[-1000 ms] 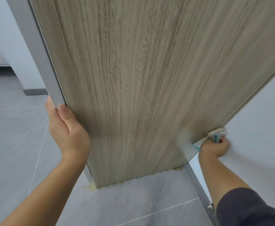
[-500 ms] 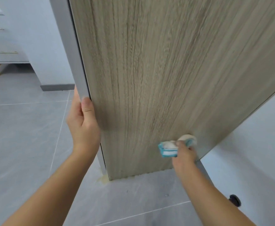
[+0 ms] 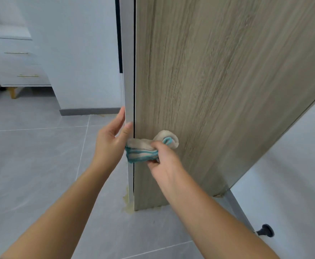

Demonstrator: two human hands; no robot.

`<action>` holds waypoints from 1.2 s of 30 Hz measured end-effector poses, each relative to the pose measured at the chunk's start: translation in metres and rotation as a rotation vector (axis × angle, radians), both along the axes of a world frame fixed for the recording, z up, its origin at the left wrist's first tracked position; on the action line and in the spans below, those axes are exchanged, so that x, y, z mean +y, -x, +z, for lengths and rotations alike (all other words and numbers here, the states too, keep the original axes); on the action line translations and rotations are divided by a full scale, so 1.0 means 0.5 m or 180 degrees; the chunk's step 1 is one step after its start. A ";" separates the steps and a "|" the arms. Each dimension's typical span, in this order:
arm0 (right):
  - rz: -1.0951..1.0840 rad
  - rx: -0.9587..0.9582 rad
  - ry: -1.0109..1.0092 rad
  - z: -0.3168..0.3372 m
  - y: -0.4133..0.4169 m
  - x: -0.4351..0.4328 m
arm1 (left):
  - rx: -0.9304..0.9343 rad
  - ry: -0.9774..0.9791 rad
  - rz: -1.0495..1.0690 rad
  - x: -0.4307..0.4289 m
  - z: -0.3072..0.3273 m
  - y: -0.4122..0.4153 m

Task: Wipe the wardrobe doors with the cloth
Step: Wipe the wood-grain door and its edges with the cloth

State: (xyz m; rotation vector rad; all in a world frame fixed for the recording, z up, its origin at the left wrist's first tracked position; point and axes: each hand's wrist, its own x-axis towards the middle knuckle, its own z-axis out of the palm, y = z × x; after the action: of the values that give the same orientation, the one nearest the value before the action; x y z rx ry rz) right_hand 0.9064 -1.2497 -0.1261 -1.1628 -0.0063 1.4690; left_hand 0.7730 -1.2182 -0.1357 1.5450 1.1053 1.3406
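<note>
Our right hand (image 3: 164,161), grasping the cloth (image 3: 143,149), has swept left across the door (image 3: 218,90), finishing that low pass beside our released left hand (image 3: 110,141).

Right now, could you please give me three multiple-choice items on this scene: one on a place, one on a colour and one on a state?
1. Where does the cloth sit on the wood-grain door?
A. Low down, near its left edge.
B. At its top right corner.
C. Draped over a chair, apart from it.

2. What colour is the cloth's edging?
A. Red.
B. Teal.
C. Black.

3. What is the right hand doing?
A. Hanging empty.
B. Resting flat on a shelf.
C. Gripping the cloth.

Answers:
1 A: the cloth lies against the door's lower part, beside its edge.
2 B: teal stitching lines the beige folds.
3 C: its fingers curl round the cloth.
</note>
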 end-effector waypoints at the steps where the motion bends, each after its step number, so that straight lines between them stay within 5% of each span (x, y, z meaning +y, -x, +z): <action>1: 0.0023 -0.0024 -0.0053 0.019 0.010 -0.002 | -0.0022 0.0065 -0.0034 -0.001 0.005 0.002; 6: -0.0028 -0.0264 -0.0270 0.062 0.031 -0.015 | -0.0138 0.0249 -0.0207 -0.003 0.015 0.009; 9: -0.0079 -0.0492 -0.0275 0.048 0.034 -0.022 | 0.0344 0.0388 0.0509 -0.033 0.005 -0.016; 12: -0.0202 -0.0670 -0.0132 0.007 0.033 -0.023 | 0.0454 0.1240 0.1046 -0.068 -0.023 -0.040; 15: -0.0283 -0.0813 0.0099 -0.059 0.027 -0.021 | 0.0560 0.2584 0.0373 -0.078 -0.060 -0.040; 21: -0.0144 -0.0812 0.0591 -0.207 -0.002 -0.014 | -0.0855 0.3884 -0.0134 -0.073 -0.166 -0.044; 24: -0.0029 -0.0831 0.0868 -0.285 -0.013 -0.004 | -0.1304 0.4006 0.0287 -0.059 -0.239 -0.061; 36: 0.0601 -0.1291 0.1976 -0.538 -0.046 0.024 | -0.1350 0.4317 0.1258 -0.035 -0.519 -0.124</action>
State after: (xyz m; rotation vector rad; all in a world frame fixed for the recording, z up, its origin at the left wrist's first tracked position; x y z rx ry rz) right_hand 0.9294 -1.2379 -0.3953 -1.9996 0.0663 1.4124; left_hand 0.8350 -1.2356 -0.3952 0.0564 1.5461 0.7046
